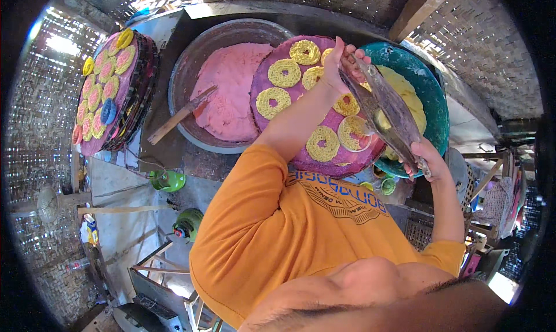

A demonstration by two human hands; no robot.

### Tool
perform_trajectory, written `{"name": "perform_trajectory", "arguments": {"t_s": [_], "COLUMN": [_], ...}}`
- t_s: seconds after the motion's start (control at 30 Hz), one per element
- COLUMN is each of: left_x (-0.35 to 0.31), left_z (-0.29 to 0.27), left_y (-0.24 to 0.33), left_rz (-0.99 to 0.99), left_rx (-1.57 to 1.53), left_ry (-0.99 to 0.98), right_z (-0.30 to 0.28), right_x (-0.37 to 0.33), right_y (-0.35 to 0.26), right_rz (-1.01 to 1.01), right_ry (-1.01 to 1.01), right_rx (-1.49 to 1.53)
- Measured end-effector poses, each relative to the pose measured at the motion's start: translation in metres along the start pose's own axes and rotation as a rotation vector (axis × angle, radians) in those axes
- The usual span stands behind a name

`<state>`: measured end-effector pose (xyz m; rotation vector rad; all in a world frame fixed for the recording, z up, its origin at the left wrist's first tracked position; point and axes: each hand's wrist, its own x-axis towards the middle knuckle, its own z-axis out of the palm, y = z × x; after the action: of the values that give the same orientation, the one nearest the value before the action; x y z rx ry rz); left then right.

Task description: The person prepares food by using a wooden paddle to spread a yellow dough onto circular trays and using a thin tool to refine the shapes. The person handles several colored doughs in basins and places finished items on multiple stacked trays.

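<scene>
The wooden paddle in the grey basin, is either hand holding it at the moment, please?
No, the wooden paddle lies alone in the pink dough, while both the left hand and right hand grip a long dark press.

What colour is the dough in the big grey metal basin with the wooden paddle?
Pink dough, seen in the head view, the only one.

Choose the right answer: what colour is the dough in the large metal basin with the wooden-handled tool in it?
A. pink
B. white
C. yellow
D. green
A: the metal basin is filled with pink dough, and the wooden-handled tool rests in it; the yellow dough lies in the teal basin.
</scene>
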<state>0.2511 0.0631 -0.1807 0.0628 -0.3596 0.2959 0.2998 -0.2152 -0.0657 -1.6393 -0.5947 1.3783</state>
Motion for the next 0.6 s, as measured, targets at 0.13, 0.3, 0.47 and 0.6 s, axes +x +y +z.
{"name": "perform_trajectory", "arguments": {"t_s": [0.13, 0.3, 0.47, 0.6], "left_x": [-0.016, -0.043, -0.044, -0.035], "left_z": [0.01, 0.016, 0.027, 0.11], "left_y": [-0.01, -0.003, 0.03, 0.041], "left_rz": [0.03, -0.014, 0.011, 0.092], "left_rx": [0.114, 0.19, 0.201, 0.562], "left_ry": [0.119, 0.165, -0.04, 0.094], "right_z": [0.001, 0.02, 0.036, 0.059], "right_x": [-0.012, -0.015, -0.004, -0.006], "right_y": [0.007, 0.018, 0.023, 0.006], "right_rz": [0.048, 0.038, -0.039, -0.311], "right_ry": [0.019, -0.004, -0.044, 0.103], "right_rx": [0.033, 0.154, 0.126, 0.04]}}
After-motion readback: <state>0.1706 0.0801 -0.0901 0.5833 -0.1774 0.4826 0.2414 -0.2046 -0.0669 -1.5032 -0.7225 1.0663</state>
